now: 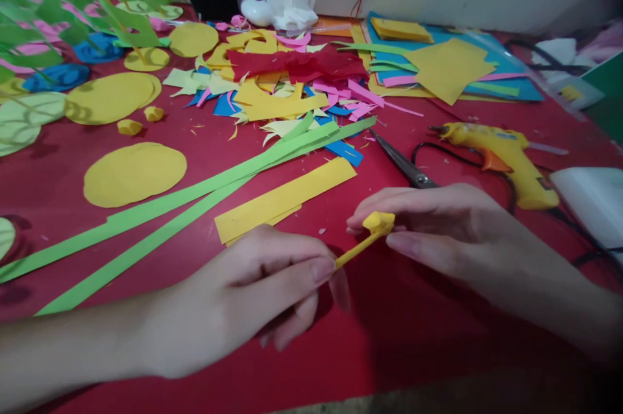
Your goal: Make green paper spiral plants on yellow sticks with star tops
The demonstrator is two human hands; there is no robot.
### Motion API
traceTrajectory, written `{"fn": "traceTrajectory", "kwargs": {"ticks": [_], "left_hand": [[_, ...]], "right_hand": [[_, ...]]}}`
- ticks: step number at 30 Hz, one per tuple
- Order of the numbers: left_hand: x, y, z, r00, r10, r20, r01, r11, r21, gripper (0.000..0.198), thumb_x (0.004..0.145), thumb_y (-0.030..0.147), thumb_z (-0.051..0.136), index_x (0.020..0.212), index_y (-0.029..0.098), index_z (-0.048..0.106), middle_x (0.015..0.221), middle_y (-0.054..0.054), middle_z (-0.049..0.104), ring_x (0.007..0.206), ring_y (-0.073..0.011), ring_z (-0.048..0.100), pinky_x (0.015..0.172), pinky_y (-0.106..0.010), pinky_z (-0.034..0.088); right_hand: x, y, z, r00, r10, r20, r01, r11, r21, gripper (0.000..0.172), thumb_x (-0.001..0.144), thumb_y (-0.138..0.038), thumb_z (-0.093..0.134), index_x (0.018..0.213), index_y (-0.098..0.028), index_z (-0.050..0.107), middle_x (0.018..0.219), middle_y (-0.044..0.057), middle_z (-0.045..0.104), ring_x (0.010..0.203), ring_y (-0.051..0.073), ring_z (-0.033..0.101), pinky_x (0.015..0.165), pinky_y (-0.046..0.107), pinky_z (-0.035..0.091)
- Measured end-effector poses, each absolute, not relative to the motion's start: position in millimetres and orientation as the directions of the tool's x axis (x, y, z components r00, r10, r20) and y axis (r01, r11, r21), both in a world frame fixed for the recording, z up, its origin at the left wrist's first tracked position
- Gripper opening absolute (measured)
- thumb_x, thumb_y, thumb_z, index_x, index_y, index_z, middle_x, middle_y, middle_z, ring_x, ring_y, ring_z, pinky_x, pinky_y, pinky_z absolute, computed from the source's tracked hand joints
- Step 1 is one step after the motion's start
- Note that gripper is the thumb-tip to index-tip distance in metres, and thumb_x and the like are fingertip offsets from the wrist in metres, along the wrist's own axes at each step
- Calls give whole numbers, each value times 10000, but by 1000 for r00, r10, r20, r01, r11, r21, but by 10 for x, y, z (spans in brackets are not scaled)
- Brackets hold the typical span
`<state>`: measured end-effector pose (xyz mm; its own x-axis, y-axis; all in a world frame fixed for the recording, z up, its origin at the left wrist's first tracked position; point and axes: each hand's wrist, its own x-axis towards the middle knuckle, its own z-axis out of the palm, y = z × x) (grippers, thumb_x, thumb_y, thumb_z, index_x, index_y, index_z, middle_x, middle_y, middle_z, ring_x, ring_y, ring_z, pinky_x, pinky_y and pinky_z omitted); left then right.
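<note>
A narrow yellow paper strip (357, 252) with a small folded knot (378, 223) at its upper end is pinched between the thumb and fingers of my left hand (272, 278). My right hand (452, 232) is beside that knot, thumb and fingers apart with the knot near their tips; whether they touch it I cannot tell. Just beyond my left hand lie flat yellow paper strips (287, 196). Long green paper strips (195, 196) stretch across the table to the left. Dark-bladed scissors (402, 161) lie partly hidden behind my right hand.
A yellow glue gun (506, 154) with a black cord lies at the right. Coloured paper scraps (292, 86) are heaped at the back. Yellow paper discs (135, 174), two small folded yellow pieces (130, 126) and green paper plants (111, 12) stand or lie left on the red table (438, 349).
</note>
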<state>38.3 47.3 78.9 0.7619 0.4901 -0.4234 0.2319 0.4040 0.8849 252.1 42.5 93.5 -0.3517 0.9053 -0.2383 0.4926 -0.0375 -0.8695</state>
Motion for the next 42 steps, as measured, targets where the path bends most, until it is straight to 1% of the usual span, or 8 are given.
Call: {"fn": "traceTrajectory", "kwargs": {"ticks": [6, 10, 17, 24, 30, 36, 42], "left_hand": [[363, 468, 778, 761, 488, -428, 246, 393, 886, 342, 901, 320, 381, 682, 131, 563, 494, 38, 477, 436, -32, 392, 378, -105, 270], [355, 462, 761, 769, 482, -420, 241, 391, 889, 347, 901, 330, 379, 689, 133, 572, 489, 38, 470, 431, -35, 382, 370, -108, 264], [383, 462, 793, 763, 489, -422, 212, 428, 879, 268, 900, 252, 391, 730, 178, 584, 466, 55, 435, 438, -39, 379, 394, -94, 280], [376, 457, 781, 753, 494, -435, 260, 384, 886, 285, 900, 278, 388, 732, 164, 589, 492, 47, 473, 442, -40, 395, 397, -101, 295], [391, 467, 772, 752, 495, -434, 267, 373, 888, 312, 906, 288, 377, 736, 153, 600, 479, 47, 466, 431, -39, 392, 402, -102, 307], [379, 464, 766, 751, 501, -430, 274, 357, 893, 327, 903, 307, 383, 721, 151, 607, 491, 41, 481, 432, -39, 394, 390, -106, 300], [386, 468, 758, 748, 504, -432, 258, 379, 889, 325, 901, 320, 385, 726, 153, 603, 496, 42, 478, 425, -35, 381, 374, -97, 285]], "right_hand": [[2518, 436, 948, -354, 900, -256, 497, -51, -866, 116, 769, -333, 591, 809, -250, 662, 920, -33, 675, 843, 141, 620, 490, 133, 458], [2510, 437, 951, -348, 902, -257, 482, -64, -874, 102, 765, -316, 601, 805, -246, 663, 898, -39, 678, 808, 124, 623, 522, 129, 475], [2495, 436, 961, -332, 907, -259, 473, -77, -878, 78, 755, -306, 613, 782, -253, 664, 869, -61, 684, 737, 88, 619, 516, 103, 474], [2489, 419, 957, -321, 918, -232, 449, -69, -891, 56, 746, -239, 612, 758, -250, 666, 836, -67, 687, 707, 84, 623, 538, 106, 487], [2491, 424, 957, -331, 914, -236, 456, -64, -887, 58, 760, -265, 606, 776, -259, 662, 861, -67, 685, 723, 90, 625, 546, 113, 495], [2474, 424, 948, -335, 920, -204, 440, -38, -897, 58, 762, -228, 605, 770, -254, 656, 852, -72, 682, 750, 90, 625, 597, 110, 499], [2486, 419, 963, -324, 918, -230, 466, -57, -883, 56, 764, -256, 596, 773, -257, 651, 852, -64, 681, 743, 106, 622, 518, 123, 475]]}}
